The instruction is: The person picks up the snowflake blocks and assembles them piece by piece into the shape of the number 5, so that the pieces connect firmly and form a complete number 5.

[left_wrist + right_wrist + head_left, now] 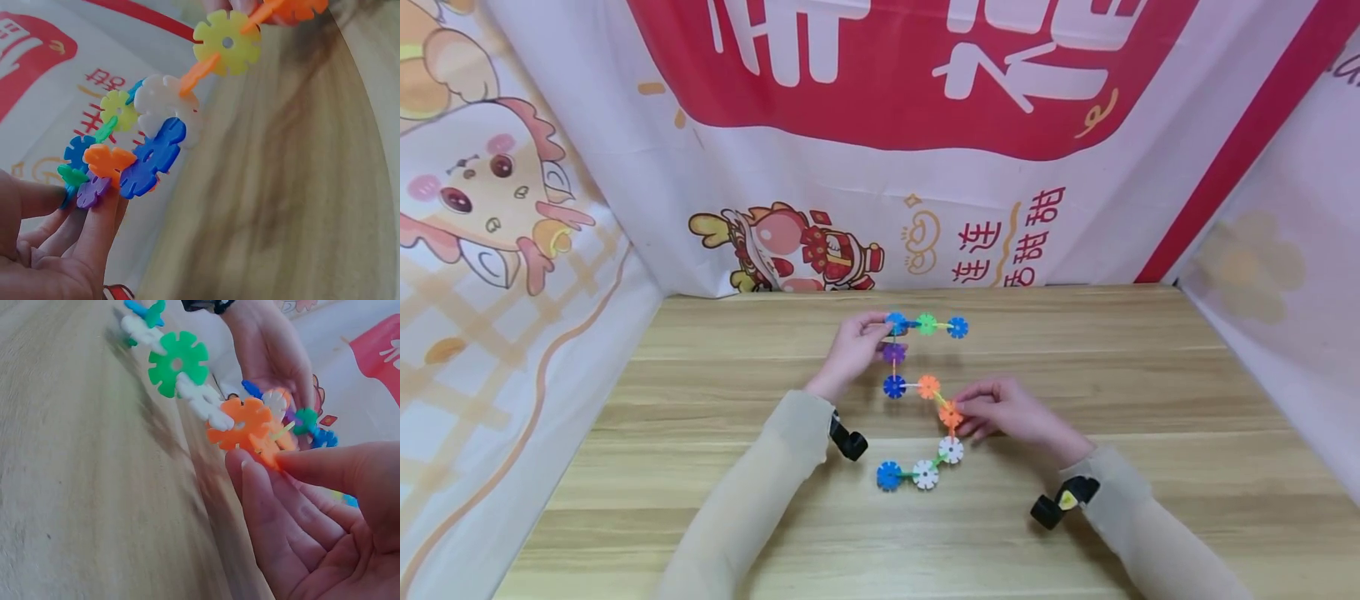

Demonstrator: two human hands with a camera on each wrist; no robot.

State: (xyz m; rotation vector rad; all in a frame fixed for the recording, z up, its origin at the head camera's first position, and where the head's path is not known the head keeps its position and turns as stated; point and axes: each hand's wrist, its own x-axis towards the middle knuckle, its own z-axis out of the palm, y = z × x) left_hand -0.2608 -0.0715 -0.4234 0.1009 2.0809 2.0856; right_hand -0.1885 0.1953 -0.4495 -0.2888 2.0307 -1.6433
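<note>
A chain of interlocking plastic snowflake discs [894, 387], joined edge to edge in a shape like the figure 5, is held up between both hands. At its upper left corner, my left hand [853, 346] pinches a blue disc [896, 323] between thumb and fingers, with a purple disc [94, 190] against the fingers. My right hand [1007, 410] pinches an orange disc [265, 450] on the right-hand bend. From there the chain runs down through white discs [926, 474] to a blue end disc [889, 476]. Green [926, 324] and blue discs [957, 327] form the top arm.
Below lies a wooden table [685, 500]. A white printed cloth [865, 183] with red lettering hangs along its back edge, and more cloth [512, 350] hangs at the left side. Black cameras [848, 442] are strapped to both wrists over light sleeves.
</note>
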